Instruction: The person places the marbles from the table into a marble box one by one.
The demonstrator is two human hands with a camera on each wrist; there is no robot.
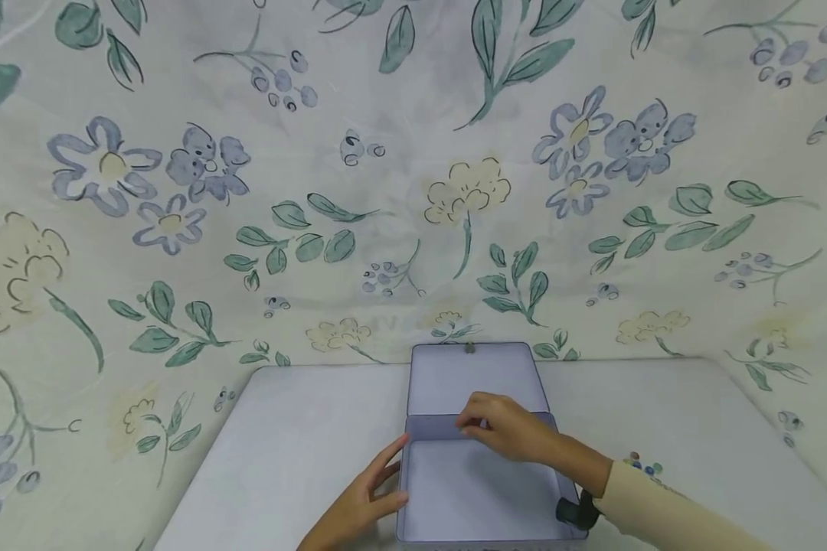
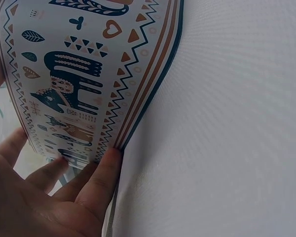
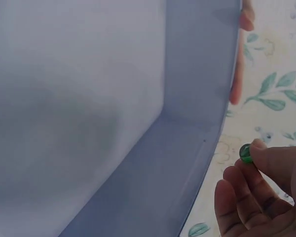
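Above the open tin (image 1: 478, 490), right hand (image 1: 506, 428) pinches a green marble (image 3: 245, 153); left hand (image 1: 358, 501), fingers straight, rests against the tin's left wall

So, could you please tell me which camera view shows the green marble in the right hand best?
The right wrist view: the green marble sits pinched at the fingertips of the right hand, beside the open tin box. The head view shows that hand over the box, but the marble is hidden. The left wrist view shows only the box's patterned outside.
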